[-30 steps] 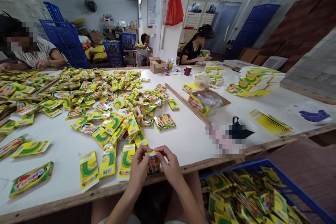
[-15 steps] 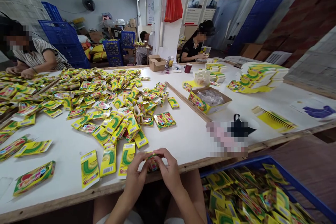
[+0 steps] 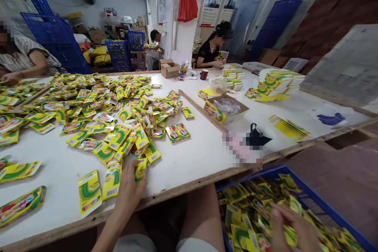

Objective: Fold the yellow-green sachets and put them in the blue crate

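At the near table edge, my left hand (image 3: pixel 131 185) is closed around a small yellow-and-green box (image 3: pixel 140 170) that lies on the table, thumb at its right edge. Two like boxes, a nearer one (image 3: pixel 90 193) and one beside my wrist (image 3: pixel 112 180), lie to its left. Low on the right, my right hand (image 3: pixel 292 228) is over the blue crate (image 3: pixel 333 208) of packed boxes (image 3: pixel 245 220). It is blurred, with thumb and fingers apart and no box visible between them. A heap of boxes (image 3: pixel 118 138) spreads over the table beyond my left hand.
A wooden strip (image 3: pixel 201 109) divides the white table (image 3: pixel 189 161). Right of it stand an open carton (image 3: pixel 236 116) with clear plastic, a dark mask (image 3: pixel 256 138), flat yellow card (image 3: pixel 288 128) and stacked cartons (image 3: pixel 277 82). Co-workers sit at the far side and left.
Both hands were together holding a small box at the table edge. My left hand has moved left onto another box; my right hand has gone right, over the crate. The view has turned rightward.
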Action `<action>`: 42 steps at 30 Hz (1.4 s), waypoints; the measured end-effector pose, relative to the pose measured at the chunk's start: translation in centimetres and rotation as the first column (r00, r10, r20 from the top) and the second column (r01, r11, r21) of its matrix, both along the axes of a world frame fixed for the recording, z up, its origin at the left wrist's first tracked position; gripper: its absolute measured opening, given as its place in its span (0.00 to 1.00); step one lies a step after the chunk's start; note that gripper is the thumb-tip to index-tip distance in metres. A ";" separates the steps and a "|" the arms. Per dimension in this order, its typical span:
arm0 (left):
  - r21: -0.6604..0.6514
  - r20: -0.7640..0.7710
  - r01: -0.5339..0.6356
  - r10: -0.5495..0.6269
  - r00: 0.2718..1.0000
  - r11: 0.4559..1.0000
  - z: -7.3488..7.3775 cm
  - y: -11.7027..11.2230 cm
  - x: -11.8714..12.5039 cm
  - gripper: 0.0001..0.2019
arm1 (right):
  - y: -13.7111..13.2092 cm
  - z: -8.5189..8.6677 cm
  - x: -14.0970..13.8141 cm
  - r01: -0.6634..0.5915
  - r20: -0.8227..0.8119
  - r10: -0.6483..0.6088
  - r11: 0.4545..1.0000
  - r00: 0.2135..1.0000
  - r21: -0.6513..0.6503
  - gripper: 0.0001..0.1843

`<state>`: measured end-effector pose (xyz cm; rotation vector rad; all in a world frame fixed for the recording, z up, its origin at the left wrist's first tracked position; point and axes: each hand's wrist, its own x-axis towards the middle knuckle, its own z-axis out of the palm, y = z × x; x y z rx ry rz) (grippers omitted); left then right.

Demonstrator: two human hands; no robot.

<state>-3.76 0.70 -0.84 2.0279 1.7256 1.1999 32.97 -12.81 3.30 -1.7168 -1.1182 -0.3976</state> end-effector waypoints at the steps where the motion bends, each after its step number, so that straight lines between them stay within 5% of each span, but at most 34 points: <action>1: 0.004 0.036 0.019 -0.020 0.999 1.000 0.6 -0.3 0.4 0.21 | 0.5 -0.3 -1.6 -0.065 -0.040 0.065 0.998 0.997 -0.005 0.15; 4: 0.031 0.103 0.137 -0.140 0.985 0.990 2.6 -1.7 1.4 0.22 | 3.3 -1.0 -7.8 -0.353 -0.232 0.339 0.935 0.912 -0.019 0.11; 6: 0.015 0.109 0.248 -0.248 0.963 0.969 3.3 -2.9 1.8 0.23 | 5.5 -1.1 -11.7 -0.572 -0.347 0.531 0.820 0.773 -0.019 0.10; 10: -0.126 0.165 0.391 -0.370 0.914 0.912 2.0 -4.4 2.0 0.30 | 8.3 -1.3 -16.4 -0.856 -0.516 0.729 0.516 0.450 -0.018 0.13; 12: -0.156 0.229 0.404 -0.365 0.902 0.901 0.9 -4.7 2.0 0.30 | 8.8 -1.8 -17.1 -0.886 -0.555 0.727 0.461 0.406 -0.044 0.10; 20: -0.167 0.336 0.416 -0.345 0.876 0.894 0.1 -4.5 2.6 0.28 | 9.0 -2.1 -16.4 -0.902 -0.541 0.734 0.413 0.411 -0.125 0.11; 26: -0.179 0.321 0.409 -0.340 0.884 0.895 0.1 -4.9 2.8 0.26 | 9.1 -1.6 -17.4 -0.839 -0.500 0.677 0.475 0.540 -0.265 0.11; 32: -0.223 0.300 0.386 -0.314 0.901 0.895 0.4 -4.5 3.1 0.24 | 8.8 -1.2 -17.2 -0.830 -0.421 0.717 0.441 0.555 -0.343 0.08; 37: -0.384 0.240 0.443 -0.376 0.895 0.810 1.6 -4.5 0.8 0.31 | 7.9 -1.1 -16.5 -0.842 -0.346 0.787 0.378 0.511 -0.385 0.19; 42: -0.424 0.413 0.497 -0.327 0.850 0.757 3.1 -5.0 -1.9 0.33 | 8.2 -1.9 -16.7 -0.856 -0.362 0.783 0.399 0.505 -0.330 0.22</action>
